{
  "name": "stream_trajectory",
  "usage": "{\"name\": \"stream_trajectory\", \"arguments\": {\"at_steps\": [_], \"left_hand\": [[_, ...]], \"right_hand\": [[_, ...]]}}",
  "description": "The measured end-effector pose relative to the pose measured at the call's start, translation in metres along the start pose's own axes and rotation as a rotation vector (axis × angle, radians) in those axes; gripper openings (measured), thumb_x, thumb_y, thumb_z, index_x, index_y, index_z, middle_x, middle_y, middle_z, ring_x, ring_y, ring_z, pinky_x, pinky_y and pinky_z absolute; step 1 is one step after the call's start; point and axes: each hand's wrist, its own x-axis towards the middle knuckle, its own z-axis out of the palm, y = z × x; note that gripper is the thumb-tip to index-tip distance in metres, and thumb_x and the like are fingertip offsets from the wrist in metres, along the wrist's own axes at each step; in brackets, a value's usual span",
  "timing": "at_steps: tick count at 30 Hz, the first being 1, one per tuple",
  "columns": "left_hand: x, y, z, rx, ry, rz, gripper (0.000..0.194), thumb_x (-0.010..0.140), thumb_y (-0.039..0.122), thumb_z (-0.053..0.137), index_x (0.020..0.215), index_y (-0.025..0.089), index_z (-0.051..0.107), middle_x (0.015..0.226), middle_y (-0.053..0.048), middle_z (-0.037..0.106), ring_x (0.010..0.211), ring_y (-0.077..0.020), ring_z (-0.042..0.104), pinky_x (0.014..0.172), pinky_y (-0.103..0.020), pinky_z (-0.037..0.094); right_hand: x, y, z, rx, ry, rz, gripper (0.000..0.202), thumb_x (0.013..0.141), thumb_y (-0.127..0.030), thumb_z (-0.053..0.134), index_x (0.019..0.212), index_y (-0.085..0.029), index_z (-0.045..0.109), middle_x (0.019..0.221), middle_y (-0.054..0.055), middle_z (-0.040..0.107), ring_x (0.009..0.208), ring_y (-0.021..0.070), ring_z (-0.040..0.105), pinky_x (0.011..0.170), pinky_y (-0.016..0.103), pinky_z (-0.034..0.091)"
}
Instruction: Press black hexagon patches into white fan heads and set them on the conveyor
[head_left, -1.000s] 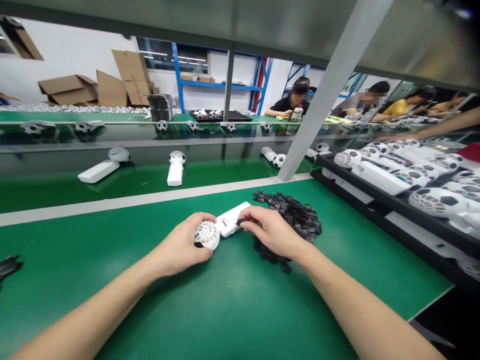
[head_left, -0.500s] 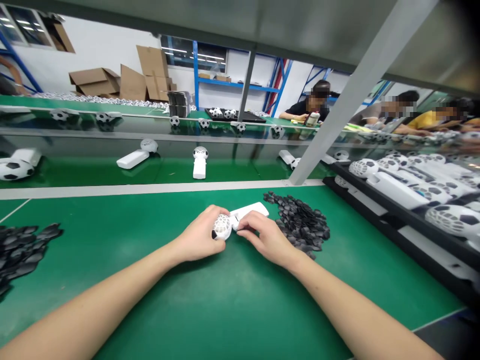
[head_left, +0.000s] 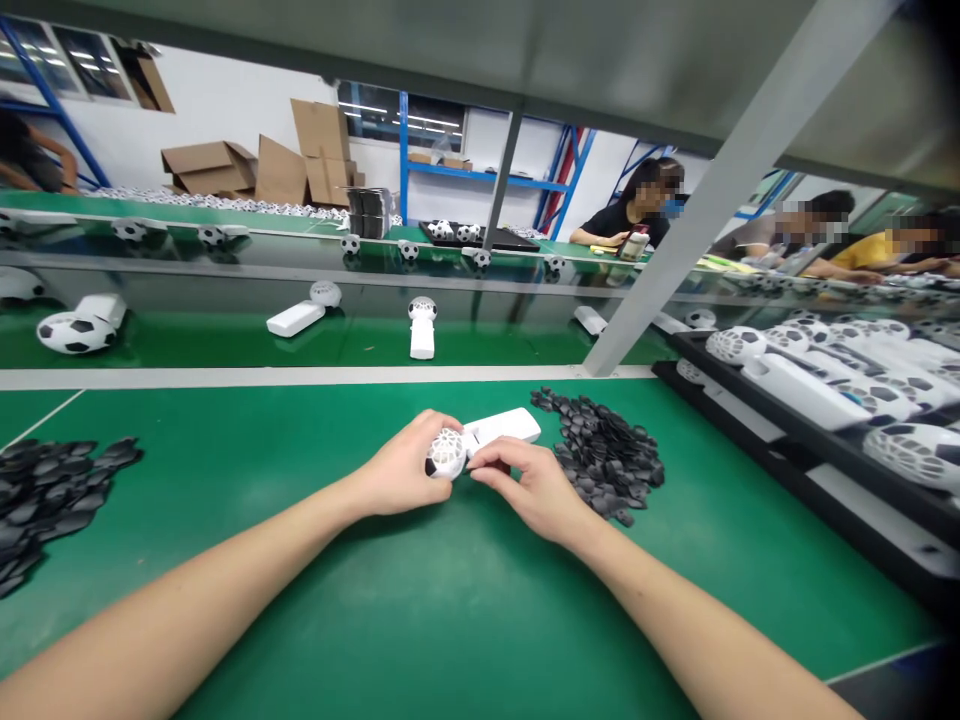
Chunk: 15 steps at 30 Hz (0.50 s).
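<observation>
R fingers (head_left: 498,451) moved nearer ball (head_left: 448,453); tray (head_left: 791,425) w/ ball-head pcs (head_left: 806,390).

White device (head_left: 497,428), round latticed head, black patch at left, handle pointing right toward black pieces (head_left: 611,455)

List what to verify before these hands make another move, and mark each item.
1. Left hand gripping the ball-shaped head: ok.
2. Handle pointing away from the left hand: ok.
3. Right hand beside the head: ok.
4. Black piece in the right hand: cannot tell, fingers hide any.
5. Loose black pieces near the right hand: ok, piled beyond it.
6. Right arm apart from the stacked trays: ok.
</observation>
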Motion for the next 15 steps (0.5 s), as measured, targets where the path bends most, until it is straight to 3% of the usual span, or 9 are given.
{"name": "stream_trajectory", "arguments": {"at_steps": [7, 15], "left_hand": [[-0.0016, 0.0035, -0.0003, 0.011, 0.018, -0.001, 0.045, 0.067, 0.028, 0.063, 0.108, 0.02, 0.046, 0.107, -0.005, 0.048, 0.097, -0.0231, 0.048, 0.082, -0.036, 0.041], [0.0003, 0.0068, 0.0017, 0.033, 0.045, -0.003, 0.037, 0.07, 0.022, 0.057, 0.105, 0.018, 0.048, 0.105, -0.006, 0.049, 0.098, -0.0235, 0.048, 0.084, -0.036, 0.041]], "right_hand": [[0.0076, 0.0049, 0.0066, -0.016, 0.009, -0.017, 0.008, 0.078, -0.017, 0.058, 0.078, -0.021, 0.065, 0.077, 0.001, 0.065, 0.075, 0.014, 0.058, 0.073, 0.028, 0.045], [0.0088, 0.0051, 0.0095, -0.01, 0.049, 0.007, 0.004, 0.078, -0.019, 0.058, 0.075, -0.02, 0.061, 0.075, 0.0, 0.062, 0.073, 0.0138, 0.056, 0.07, 0.027, 0.044]]}}
